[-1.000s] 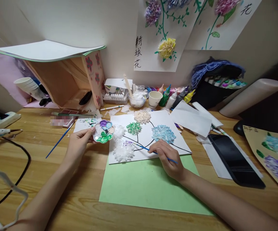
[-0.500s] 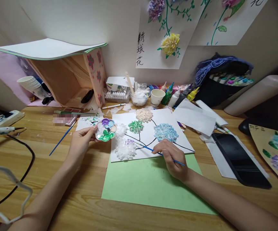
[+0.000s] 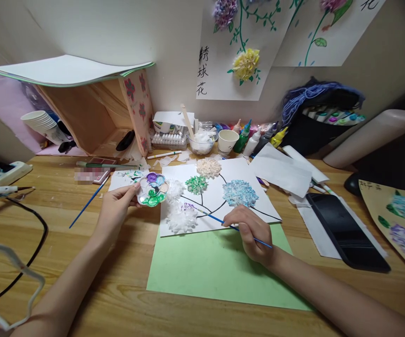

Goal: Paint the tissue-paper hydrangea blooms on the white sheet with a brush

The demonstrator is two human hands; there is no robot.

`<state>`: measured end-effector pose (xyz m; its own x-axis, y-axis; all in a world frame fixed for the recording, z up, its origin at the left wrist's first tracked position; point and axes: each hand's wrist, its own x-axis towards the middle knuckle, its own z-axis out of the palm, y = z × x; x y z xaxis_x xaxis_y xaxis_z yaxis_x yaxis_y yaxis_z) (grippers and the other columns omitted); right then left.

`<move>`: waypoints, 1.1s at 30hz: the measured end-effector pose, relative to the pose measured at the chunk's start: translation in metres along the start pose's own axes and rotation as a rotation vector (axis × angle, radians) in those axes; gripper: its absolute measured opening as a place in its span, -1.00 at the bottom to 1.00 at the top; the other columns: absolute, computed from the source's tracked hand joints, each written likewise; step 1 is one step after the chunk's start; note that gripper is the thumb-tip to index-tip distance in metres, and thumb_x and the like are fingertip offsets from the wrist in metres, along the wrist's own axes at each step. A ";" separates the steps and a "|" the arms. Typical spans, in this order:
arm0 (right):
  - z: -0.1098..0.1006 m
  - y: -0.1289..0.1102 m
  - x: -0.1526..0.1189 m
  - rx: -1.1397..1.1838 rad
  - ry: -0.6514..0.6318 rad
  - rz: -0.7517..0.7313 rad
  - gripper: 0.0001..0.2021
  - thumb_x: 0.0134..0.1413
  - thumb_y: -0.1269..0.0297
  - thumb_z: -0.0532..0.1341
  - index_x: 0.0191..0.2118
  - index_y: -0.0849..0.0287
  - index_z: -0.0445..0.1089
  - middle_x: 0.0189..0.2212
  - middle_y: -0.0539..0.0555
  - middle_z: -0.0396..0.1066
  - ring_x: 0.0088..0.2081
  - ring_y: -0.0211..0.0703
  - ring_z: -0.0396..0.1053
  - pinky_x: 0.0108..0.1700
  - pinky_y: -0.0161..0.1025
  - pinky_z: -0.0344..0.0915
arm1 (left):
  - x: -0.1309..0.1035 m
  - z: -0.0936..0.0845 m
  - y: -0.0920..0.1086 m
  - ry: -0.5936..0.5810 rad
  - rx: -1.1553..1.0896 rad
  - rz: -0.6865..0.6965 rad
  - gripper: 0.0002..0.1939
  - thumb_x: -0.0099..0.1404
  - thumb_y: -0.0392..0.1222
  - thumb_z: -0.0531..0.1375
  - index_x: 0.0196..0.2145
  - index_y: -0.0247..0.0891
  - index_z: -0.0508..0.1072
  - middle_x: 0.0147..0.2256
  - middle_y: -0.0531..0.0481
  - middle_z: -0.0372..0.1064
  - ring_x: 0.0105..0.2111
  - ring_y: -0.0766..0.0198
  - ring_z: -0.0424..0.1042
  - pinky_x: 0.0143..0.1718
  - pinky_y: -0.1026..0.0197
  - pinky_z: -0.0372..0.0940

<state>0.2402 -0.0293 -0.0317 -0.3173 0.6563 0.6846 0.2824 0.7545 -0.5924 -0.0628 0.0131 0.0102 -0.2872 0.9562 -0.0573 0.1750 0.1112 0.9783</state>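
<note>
Between the thumb and fingers of my left hand [image 3: 118, 206] is a small round paint palette [image 3: 152, 189] with purple, green and blue paint in its wells. My right hand [image 3: 249, 231] grips a thin blue paintbrush [image 3: 214, 218], its tip at a white paper flower [image 3: 182, 218] at the lower left of the white sheet [image 3: 220, 228]. Purple marks show on that flower's upper edge. Other raised flowers on the sheet are a green one [image 3: 196, 185], a cream one [image 3: 208, 167], a blue one [image 3: 240, 193] and a second white one [image 3: 174, 190]. Black stems link them.
Green paper [image 3: 216, 271] lies under the sheet. Another paintbrush [image 3: 87, 204] rests at left near a paint-stained paper. Behind stand a paper cup [image 3: 228, 141], a bowl of white scraps [image 3: 201, 144] and paint bottles [image 3: 242, 136]. A phone [image 3: 348, 234] lies at right; a black cable [image 3: 41, 243] curves at left.
The view has shifted slightly. My right hand and the brush have tilted a little, with the tip still at the lower white flower. The palette stays in my left hand.
</note>
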 end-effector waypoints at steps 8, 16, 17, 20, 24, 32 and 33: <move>0.001 0.002 0.001 0.014 -0.019 0.004 -0.73 0.26 0.40 -0.08 -0.29 0.17 0.36 -0.44 0.09 0.41 -0.37 -0.18 0.33 -0.28 -0.16 0.24 | -0.001 0.002 0.002 0.008 -0.034 -0.026 -0.68 -0.08 0.04 0.35 -0.63 -0.29 0.46 -0.62 0.08 0.30 -0.62 0.38 0.26 -0.54 0.34 0.29; 0.002 0.000 0.001 0.009 -0.007 0.013 -0.73 0.27 0.40 -0.09 -0.30 0.17 0.34 -0.45 0.09 0.40 -0.37 -0.19 0.32 -0.27 -0.17 0.23 | 0.000 0.004 0.002 0.031 -0.046 -0.071 -0.67 -0.14 0.04 0.37 -0.59 -0.30 0.49 -0.62 0.08 0.34 -0.63 0.37 0.29 -0.54 0.33 0.32; 0.002 0.001 0.001 0.006 0.001 0.018 -0.73 0.27 0.40 -0.08 -0.30 0.17 0.34 -0.45 0.09 0.40 -0.36 -0.19 0.32 -0.27 -0.17 0.23 | 0.000 0.004 0.002 0.033 -0.038 -0.081 -0.67 -0.15 0.05 0.37 -0.59 -0.30 0.50 -0.62 0.08 0.35 -0.63 0.37 0.29 -0.54 0.32 0.32; 0.003 0.001 0.003 0.000 -0.010 0.031 -0.76 0.26 0.40 -0.06 -0.31 0.16 0.34 -0.46 0.07 0.39 -0.37 -0.19 0.31 -0.27 -0.19 0.22 | -0.001 0.005 0.001 0.018 0.009 -0.099 -0.64 -0.15 0.09 0.36 -0.57 -0.30 0.52 -0.62 0.08 0.35 -0.62 0.35 0.30 -0.54 0.32 0.32; 0.005 0.002 0.005 -0.014 0.028 0.033 -0.72 0.28 0.36 -0.09 -0.34 0.16 0.33 -0.48 0.06 0.37 -0.39 -0.20 0.29 -0.29 -0.20 0.22 | -0.002 0.008 0.001 -0.020 0.047 -0.086 -0.60 -0.17 0.15 0.35 -0.59 -0.29 0.53 -0.61 0.05 0.39 -0.62 0.30 0.31 -0.54 0.28 0.33; 0.009 0.003 0.005 -0.004 0.036 -0.011 -0.70 0.28 0.33 -0.11 -0.35 0.15 0.32 -0.50 0.06 0.36 -0.40 -0.19 0.27 -0.32 -0.21 0.22 | -0.012 0.017 0.001 -0.139 0.054 -0.068 -0.62 -0.12 0.20 0.32 -0.64 -0.21 0.50 -0.69 0.07 0.32 -0.66 0.25 0.30 -0.59 0.26 0.28; 0.009 0.003 0.005 -0.003 0.033 -0.008 -0.70 0.29 0.32 -0.11 -0.35 0.15 0.32 -0.50 0.06 0.36 -0.41 -0.19 0.27 -0.32 -0.21 0.22 | -0.012 0.017 -0.002 -0.152 0.057 -0.067 -0.62 -0.10 0.20 0.31 -0.64 -0.21 0.50 -0.68 0.07 0.32 -0.65 0.25 0.30 -0.58 0.26 0.28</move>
<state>0.2314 -0.0236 -0.0336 -0.2899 0.6493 0.7031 0.2828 0.7600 -0.5852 -0.0438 0.0065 0.0060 -0.1546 0.9756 -0.1560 0.2143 0.1873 0.9586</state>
